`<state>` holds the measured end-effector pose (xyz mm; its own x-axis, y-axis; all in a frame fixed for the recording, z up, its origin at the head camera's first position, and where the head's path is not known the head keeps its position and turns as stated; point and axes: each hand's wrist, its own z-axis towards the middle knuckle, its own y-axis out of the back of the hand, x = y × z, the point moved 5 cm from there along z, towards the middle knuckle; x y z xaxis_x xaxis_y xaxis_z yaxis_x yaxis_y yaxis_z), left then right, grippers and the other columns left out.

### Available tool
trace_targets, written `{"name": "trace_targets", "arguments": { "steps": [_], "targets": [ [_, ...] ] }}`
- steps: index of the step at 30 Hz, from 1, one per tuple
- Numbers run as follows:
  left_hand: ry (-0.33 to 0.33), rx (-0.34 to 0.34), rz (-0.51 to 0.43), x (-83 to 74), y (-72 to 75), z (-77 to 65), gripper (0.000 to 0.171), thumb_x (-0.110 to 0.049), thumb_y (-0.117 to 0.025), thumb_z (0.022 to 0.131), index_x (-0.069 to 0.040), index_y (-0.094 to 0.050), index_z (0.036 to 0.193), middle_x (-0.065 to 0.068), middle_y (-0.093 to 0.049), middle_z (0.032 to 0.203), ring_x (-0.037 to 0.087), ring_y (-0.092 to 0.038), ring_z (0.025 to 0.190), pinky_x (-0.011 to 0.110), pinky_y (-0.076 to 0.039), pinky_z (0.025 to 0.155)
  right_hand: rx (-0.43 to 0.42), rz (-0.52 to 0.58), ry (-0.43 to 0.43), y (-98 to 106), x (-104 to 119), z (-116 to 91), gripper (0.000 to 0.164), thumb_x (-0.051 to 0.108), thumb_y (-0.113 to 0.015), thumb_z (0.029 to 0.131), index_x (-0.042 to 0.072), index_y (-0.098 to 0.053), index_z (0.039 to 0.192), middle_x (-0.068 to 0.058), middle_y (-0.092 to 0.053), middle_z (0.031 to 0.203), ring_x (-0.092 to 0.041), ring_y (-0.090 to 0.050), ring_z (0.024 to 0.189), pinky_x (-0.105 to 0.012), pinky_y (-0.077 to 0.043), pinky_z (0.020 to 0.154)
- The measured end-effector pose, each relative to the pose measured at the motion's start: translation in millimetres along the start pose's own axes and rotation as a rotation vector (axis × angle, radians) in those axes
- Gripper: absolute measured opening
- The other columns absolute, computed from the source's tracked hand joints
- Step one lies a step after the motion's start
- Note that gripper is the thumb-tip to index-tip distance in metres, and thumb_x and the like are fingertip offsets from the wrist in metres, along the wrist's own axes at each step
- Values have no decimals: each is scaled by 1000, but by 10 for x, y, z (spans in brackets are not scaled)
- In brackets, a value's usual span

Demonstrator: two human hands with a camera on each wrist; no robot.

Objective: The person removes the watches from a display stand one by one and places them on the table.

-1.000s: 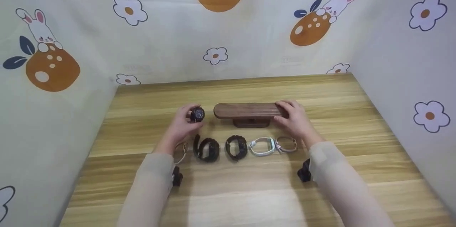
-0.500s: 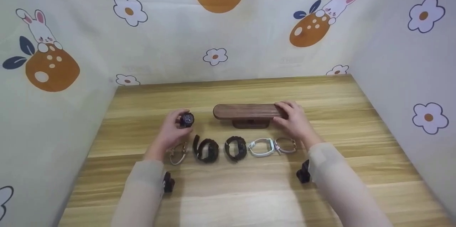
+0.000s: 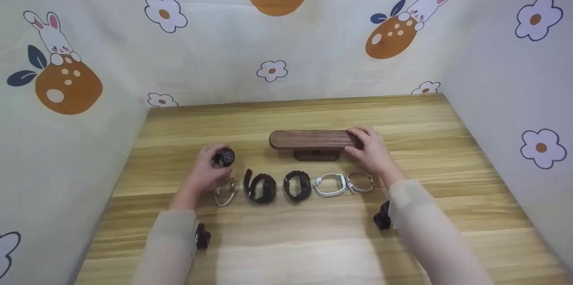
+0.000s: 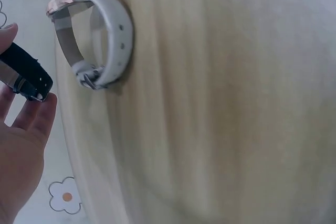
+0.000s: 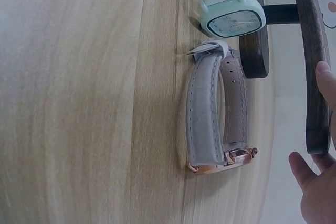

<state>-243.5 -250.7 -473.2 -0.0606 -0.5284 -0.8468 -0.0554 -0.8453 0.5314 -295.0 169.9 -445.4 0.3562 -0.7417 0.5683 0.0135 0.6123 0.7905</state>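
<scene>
My left hand (image 3: 203,172) holds a black wristwatch (image 3: 228,156) by its band, its round dial facing toward the head camera. In the left wrist view its dark strap (image 4: 29,72) lies between thumb and fingers. My right hand (image 3: 372,153) grips the right end of a dark brown wooden watch stand (image 3: 309,139), thumb in front and fingers over the bar. The bar sits on a short post and base (image 3: 315,156). Just below my left hand, a watch with a pale strap (image 4: 119,40) and rose-gold case stands on its side.
In front of the stand, a row of watches stands on the wooden table (image 3: 286,249): two black ones (image 3: 268,189), a mint-green one (image 5: 233,22) and a grey-strapped one (image 5: 203,108) with a rose-gold case. Patterned cloth walls (image 3: 215,52) enclose the table's back and sides.
My left hand has moved left and toward me with the black wristwatch, away from the stand. The pale-strapped watch shows more fully now. My right hand keeps its place on the stand.
</scene>
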Motion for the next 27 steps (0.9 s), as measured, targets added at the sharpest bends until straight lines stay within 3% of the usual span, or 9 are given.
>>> {"name": "trace_targets", "arguments": {
  "steps": [17, 27],
  "targets": [
    [65, 24, 39, 267, 154, -341, 65, 0, -69, 75, -4, -45, 134, 25, -33, 132, 45, -36, 122, 58, -28, 104, 19, -1, -25, -16, -6, -9, 56, 24, -70, 84, 10, -51, 134, -15, -44, 135, -39, -36, 122, -54, -28, 104],
    [20, -6, 64, 356, 134, -381, 61, 1, -70, 72, -4, -51, 129, 24, -39, 127, 43, -39, 119, 58, -29, 102, 4, -16, -18, -2, -8, -15, 54, 23, -70, 83, 9, -52, 132, -18, -45, 134, -41, -36, 123, -54, -27, 104]
  ]
}}
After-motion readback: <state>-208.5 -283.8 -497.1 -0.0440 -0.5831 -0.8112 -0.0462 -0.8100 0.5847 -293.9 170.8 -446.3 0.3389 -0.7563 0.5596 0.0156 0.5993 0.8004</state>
